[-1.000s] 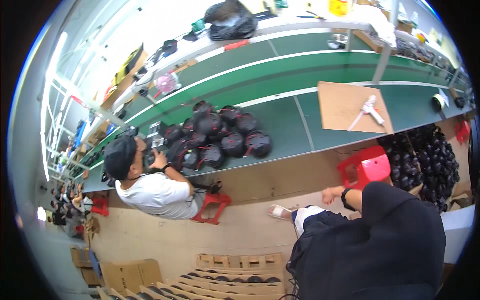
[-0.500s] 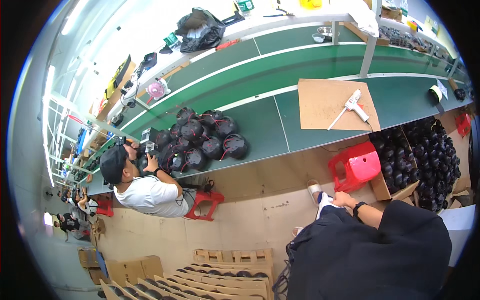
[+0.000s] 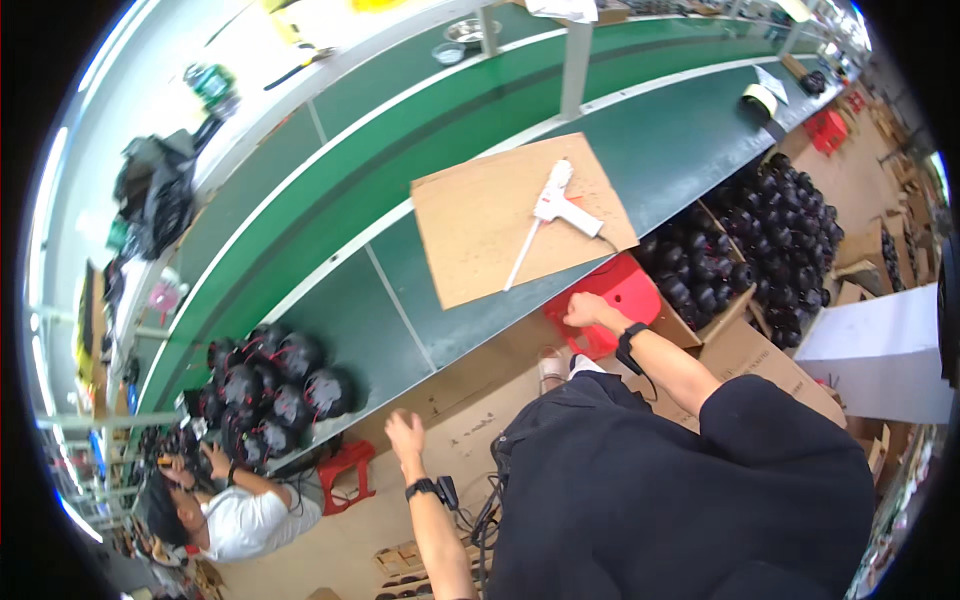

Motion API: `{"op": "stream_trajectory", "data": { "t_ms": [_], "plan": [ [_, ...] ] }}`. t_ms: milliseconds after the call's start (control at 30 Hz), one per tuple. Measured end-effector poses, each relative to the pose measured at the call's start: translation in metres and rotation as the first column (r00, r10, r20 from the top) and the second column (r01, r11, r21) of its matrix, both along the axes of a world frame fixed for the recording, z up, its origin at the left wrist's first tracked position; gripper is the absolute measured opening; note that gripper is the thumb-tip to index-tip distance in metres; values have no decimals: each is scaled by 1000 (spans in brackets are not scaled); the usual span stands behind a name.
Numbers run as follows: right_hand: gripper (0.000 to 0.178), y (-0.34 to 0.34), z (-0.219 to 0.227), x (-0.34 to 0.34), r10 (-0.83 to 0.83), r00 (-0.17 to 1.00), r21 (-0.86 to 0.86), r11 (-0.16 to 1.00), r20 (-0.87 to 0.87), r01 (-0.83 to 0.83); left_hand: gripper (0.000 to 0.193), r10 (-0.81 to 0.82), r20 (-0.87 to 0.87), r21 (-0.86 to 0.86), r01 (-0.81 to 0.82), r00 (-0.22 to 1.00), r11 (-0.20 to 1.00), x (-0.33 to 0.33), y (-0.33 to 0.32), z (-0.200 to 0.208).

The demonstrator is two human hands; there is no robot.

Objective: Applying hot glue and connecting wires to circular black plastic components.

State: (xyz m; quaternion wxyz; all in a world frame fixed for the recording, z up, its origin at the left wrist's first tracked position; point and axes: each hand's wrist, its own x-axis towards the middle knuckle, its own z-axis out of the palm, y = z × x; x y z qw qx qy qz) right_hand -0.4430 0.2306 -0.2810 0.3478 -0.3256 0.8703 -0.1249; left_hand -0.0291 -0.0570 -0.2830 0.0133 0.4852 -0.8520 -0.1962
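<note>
My left hand hangs in front of the green bench's edge, its fingers a little apart and nothing in them. In front of the red plastic stool is my right hand, fingers curled in, with no object showing in it. Whether this hand touches the stool cannot be made out. A white glue gun with a long white glue stick lies on a flat cardboard sheet on the bench. Both my wrists wear black bands.
Black round parts with red wires are heaped on the bench at left, beside a seated co-worker. Cardboard boxes of black balls stand at right. A tape roll lies farther along the bench. A white box is at far right.
My view has swung right and nearer the bench. My right hand has left my foot and come up by the red stool. My left hand has come into view.
</note>
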Motion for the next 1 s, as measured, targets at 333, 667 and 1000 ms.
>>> {"op": "stream_trajectory", "data": {
  "t_ms": [333,667,1000],
  "plan": [
    [40,-64,-1,-96,292,956,325,907,-28,-267,53,755,64,-488,-639,653,595,-206,-42,-57],
    [37,-96,22,-119,222,883,426,810,414,-403,58,761,33,-443,-673,648,593,-211,-46,-62],
    [37,-82,-2,-117,400,908,273,866,126,-419,59,765,35,-370,-702,644,608,-212,-51,-58]
  ]
}}
